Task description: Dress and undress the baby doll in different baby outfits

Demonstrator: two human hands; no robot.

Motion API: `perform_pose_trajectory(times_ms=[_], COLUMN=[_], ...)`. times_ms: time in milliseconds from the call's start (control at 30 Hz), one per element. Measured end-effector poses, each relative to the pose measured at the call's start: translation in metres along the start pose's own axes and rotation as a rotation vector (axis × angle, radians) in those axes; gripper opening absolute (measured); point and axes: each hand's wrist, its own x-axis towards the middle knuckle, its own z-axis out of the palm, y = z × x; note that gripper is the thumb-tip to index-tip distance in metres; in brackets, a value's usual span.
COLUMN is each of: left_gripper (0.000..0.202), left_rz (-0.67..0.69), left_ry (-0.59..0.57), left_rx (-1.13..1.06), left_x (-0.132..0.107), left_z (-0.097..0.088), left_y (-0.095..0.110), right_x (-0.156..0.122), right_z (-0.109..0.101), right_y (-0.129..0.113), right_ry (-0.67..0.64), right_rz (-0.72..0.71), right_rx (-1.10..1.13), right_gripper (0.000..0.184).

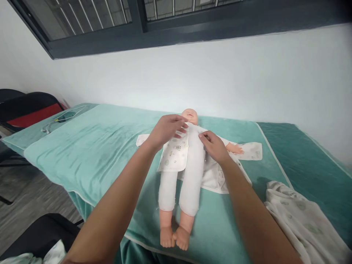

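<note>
A baby doll [192,176] with a white cloth-covered body lies on its back, head towards the wall. A white patterned baby shirt [176,152] covers one side of its chest; the shirt's other panel [214,176] lies spread beside the doll. My left hand [170,128] rests over the upper chest near the doll's chin, fingers slightly bent and apart. At the opposite side of the chest, my right hand [214,145] has thumb and forefinger pinched together against the white body; what lies between them is hidden. The doll's bare hand [234,148] lies against a flat, outstretched sleeve [253,151].
A teal sheet [82,146] covers the bed or table. Crumpled patterned baby cloth [305,220] lies at the right front. A corded item [66,116] is at the far left, near black folding chairs [35,104]. Another black seat [41,231] holds cloth at lower left.
</note>
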Motion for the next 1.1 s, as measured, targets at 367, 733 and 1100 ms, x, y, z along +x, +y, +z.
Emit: perform_pose_trajectory(times_ms=[367,733,1100], left_gripper=[0.024,0.029,0.039], left_rz=[0.214,0.379,0.464], left_ry=[0.050,-0.469,-0.345], left_rx=[0.601,1.141,1.214], left_x=[0.039,0.079,0.101], left_z=[0.036,0.128,0.130], left_y=[-0.041,-0.017,-0.027], right_x=[0.006,0.025,0.024], right_z=[-0.008,-0.039,-0.075], right_y=[0.005,0.059,0.085], right_ry=[0.200,0.606,0.755], right_rz=[0.071,0.400,0.473], right_rx=[-0.103,0.033,0.358], right_gripper=[0.028,0.024,0.025])
